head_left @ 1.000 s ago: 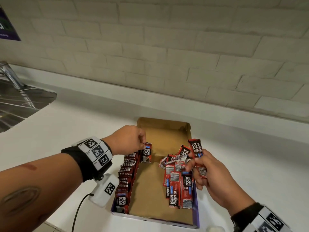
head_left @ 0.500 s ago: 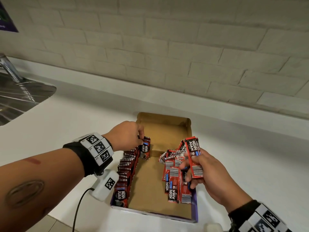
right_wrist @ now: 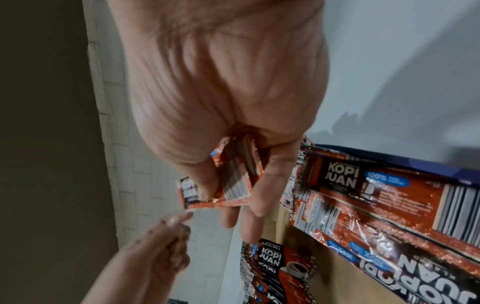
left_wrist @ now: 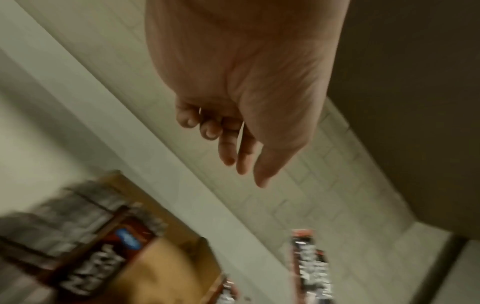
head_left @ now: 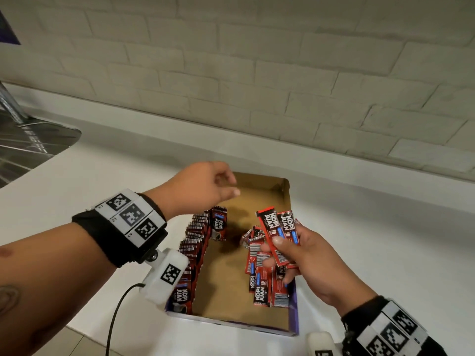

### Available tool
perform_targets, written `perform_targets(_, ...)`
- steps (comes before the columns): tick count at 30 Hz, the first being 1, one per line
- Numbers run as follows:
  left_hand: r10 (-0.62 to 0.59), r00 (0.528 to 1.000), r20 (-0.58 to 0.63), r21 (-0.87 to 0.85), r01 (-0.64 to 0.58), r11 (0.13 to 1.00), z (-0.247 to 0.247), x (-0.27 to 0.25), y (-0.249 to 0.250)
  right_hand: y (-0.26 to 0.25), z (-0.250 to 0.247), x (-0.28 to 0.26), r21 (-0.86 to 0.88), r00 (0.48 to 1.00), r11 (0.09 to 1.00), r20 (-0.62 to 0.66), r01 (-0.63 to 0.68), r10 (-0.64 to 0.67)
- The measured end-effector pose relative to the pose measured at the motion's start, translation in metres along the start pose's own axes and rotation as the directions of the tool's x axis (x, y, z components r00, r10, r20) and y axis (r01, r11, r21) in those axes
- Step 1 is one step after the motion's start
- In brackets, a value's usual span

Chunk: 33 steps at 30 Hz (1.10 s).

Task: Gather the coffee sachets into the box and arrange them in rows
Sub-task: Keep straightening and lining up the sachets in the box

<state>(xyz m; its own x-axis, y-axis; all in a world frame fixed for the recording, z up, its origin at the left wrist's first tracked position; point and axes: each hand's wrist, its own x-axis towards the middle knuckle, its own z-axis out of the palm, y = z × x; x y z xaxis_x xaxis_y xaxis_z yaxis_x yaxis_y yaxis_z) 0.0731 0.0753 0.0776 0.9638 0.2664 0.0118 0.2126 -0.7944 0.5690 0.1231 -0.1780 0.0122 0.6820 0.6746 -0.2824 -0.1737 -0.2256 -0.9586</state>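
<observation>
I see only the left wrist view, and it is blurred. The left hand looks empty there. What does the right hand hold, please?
Observer: The right hand pinches the held sachets, at least two, fanned out above the box.
Operator: Is any row already made in the box?
Observer: Yes, one row of upright sachets stands along the left wall of the box.
Operator: And the other sachets?
Observer: A loose pile lies flat on the right side, partly under the right hand.
</observation>
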Motion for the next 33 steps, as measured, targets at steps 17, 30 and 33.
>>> perform_targets(17, 0.222, 0.975, -0.005, 0.076, -0.221, 0.972, 0.022, -0.050, 0.060, -0.015, 0.008, 0.005, 0.318, 0.992, 0.947, -0.129, 0.043, -0.001)
perform_targets(30, -0.022, 0.994, 0.107, -0.346, 0.058, 0.936, 0.012, -0.037, 0.048, -0.021, 0.016, -0.003, 0.049, 0.987, 0.992, -0.118, 0.115, -0.109)
perform_targets(33, -0.007, 0.997, 0.078, -0.324, 0.032, 0.946, 0.012, -0.036, 0.047, -0.020, 0.017, -0.004, -0.019, 0.990, 0.995, -0.100, 0.097, -0.099)
